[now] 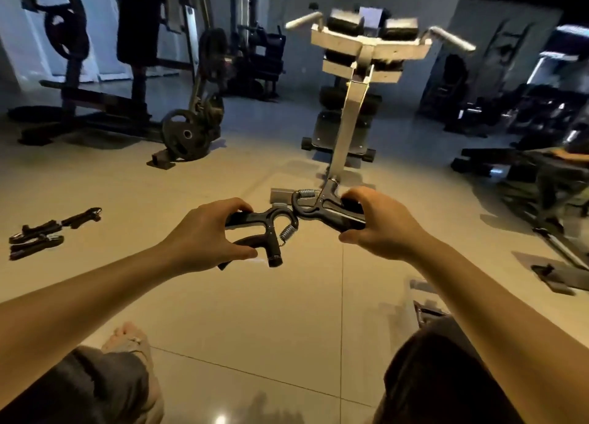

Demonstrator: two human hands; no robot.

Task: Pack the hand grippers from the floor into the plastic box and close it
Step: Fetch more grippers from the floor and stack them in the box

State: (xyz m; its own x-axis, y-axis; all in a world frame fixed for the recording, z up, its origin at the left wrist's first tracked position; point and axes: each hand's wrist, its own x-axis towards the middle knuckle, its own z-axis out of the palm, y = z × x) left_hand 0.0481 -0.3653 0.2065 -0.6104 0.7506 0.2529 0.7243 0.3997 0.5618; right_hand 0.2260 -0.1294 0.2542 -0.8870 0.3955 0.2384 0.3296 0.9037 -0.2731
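Observation:
My left hand grips a black hand gripper by its two handles, its spring pointing right. A second black hand gripper sits in my right hand, fingers curled round its handles. Both are held above the tiled floor, heads nearly touching. Several more hand grippers lie on the floor at the left. Part of a clear plastic object, perhaps the box, shows behind my right forearm.
A white-framed gym bench machine stands straight ahead. A weight plate and dark machines stand at the left back, more equipment at the right. My knees and a sandalled foot are at the bottom.

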